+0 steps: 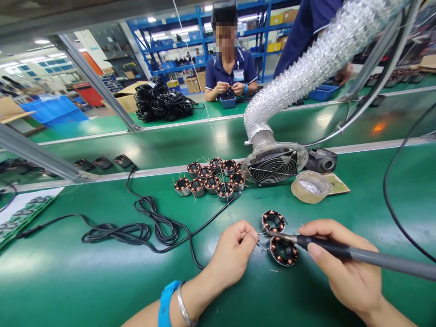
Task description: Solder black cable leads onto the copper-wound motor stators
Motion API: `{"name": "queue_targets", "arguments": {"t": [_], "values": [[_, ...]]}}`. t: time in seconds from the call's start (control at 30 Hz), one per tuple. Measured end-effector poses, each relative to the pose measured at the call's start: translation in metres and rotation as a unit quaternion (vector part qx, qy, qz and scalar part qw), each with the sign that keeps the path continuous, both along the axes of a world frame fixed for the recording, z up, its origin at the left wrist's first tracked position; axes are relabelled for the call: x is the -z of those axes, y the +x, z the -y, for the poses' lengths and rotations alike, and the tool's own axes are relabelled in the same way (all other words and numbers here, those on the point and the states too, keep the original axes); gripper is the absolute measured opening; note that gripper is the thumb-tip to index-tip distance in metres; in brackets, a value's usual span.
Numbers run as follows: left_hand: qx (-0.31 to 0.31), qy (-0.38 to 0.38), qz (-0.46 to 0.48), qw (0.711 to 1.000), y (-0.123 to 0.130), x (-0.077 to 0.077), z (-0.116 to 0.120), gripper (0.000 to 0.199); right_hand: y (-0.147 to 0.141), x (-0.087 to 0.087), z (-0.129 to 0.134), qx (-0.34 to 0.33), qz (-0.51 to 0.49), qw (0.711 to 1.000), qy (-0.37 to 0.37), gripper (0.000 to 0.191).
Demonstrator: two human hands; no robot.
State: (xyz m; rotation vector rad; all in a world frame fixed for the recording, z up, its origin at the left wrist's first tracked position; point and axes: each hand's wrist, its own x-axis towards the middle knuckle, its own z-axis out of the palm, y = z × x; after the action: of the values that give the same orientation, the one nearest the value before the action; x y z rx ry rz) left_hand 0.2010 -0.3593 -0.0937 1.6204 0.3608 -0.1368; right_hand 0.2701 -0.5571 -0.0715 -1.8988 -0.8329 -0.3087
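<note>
My right hand grips a soldering iron like a pen. Its tip reaches left over two motor stators with copper windings, which lie one behind the other on the green bench. Fine wire leads stick out from their left sides, close to the tip. Just left of these leads, my left hand is closed in a pinch. A thin solder wire comes down from above to that hand; the end between the fingertips is hidden.
Several more stators stand grouped behind. A fume extractor with a silver duct hangs beside a solder-filled round dish. Black cable lies coiled at left, near green circuit boards. Across the bench, a person works over a small tray.
</note>
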Motion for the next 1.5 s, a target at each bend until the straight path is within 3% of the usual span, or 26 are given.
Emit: {"name": "queue_targets", "arguments": {"t": [0.43, 0.7, 0.97, 1.5], "values": [[0.010, 0.001, -0.001, 1.000, 0.000, 0.000, 0.001, 0.018, -0.003, 0.000, -0.001, -0.026, -0.014, 0.999, -0.024, 0.009], [0.012, 0.001, -0.007, 1.000, 0.000, -0.001, 0.000, 0.019, -0.014, -0.010, -0.012, -0.049, 0.076, 0.996, -0.007, 0.017], [0.017, 0.004, -0.008, 1.000, 0.001, -0.001, 0.000, 0.020, -0.022, -0.007, -0.010, -0.085, 0.129, 0.988, -0.009, 0.023], [0.022, -0.003, -0.016, 1.000, -0.001, -0.003, 0.001, 0.022, -0.020, -0.009, -0.007, -0.049, 0.100, 0.994, 0.013, 0.023]]}}
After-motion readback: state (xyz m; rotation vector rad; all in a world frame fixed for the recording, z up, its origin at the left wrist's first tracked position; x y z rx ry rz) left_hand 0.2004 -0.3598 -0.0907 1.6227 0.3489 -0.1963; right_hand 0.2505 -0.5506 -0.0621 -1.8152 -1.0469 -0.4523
